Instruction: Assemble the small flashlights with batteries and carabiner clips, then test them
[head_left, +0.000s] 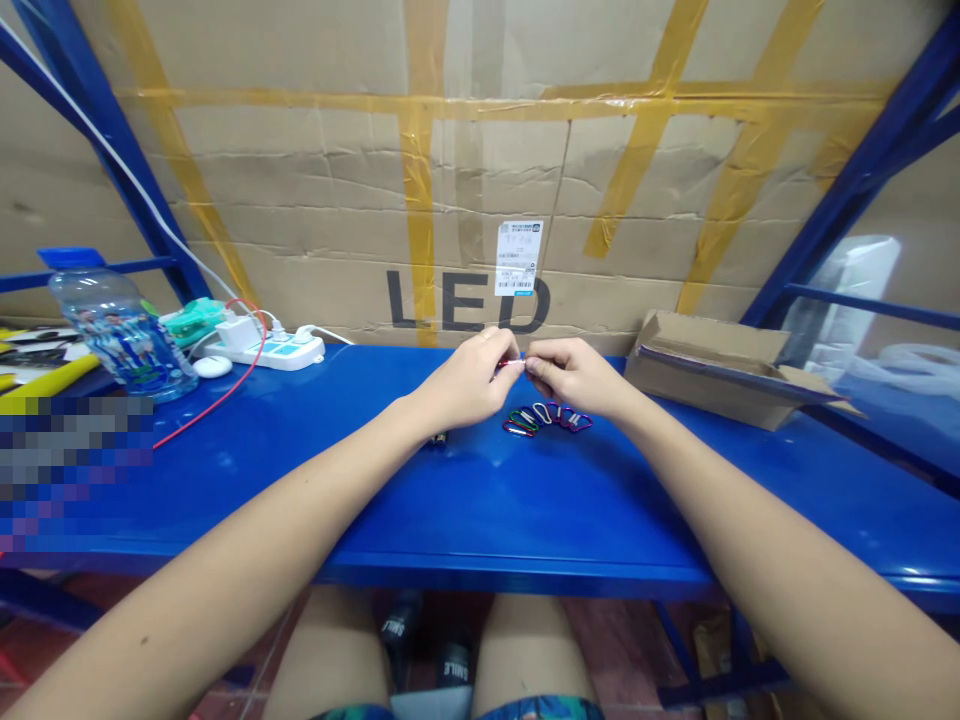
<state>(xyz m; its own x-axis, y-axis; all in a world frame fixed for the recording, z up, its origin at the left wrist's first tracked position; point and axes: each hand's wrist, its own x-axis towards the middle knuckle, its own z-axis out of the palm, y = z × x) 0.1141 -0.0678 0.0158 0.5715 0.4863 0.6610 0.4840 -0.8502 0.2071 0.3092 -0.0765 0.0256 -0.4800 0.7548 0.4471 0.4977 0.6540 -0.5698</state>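
My left hand (476,378) is closed, its fingertips pinching a small red and silver piece that looks like a carabiner (510,364). From the other side, my right hand (571,372) meets it, thumb and fingers pressed together at the piece's pale end. Most of the piece is hidden by my fingers. Both hands are raised a little over the blue table (480,510). Just below them, several small coloured carabiners (544,414) lie in a curved row, among them red, green, silver and purple ones. A small dark item (439,438) is partly covered by my left wrist.
A large taped cardboard box (330,200) stands behind the table. At right is an open small carton (705,370). On the left are a water bottle (124,325), a white power strip (281,350), a round white object (212,367) and a red cable (225,395).
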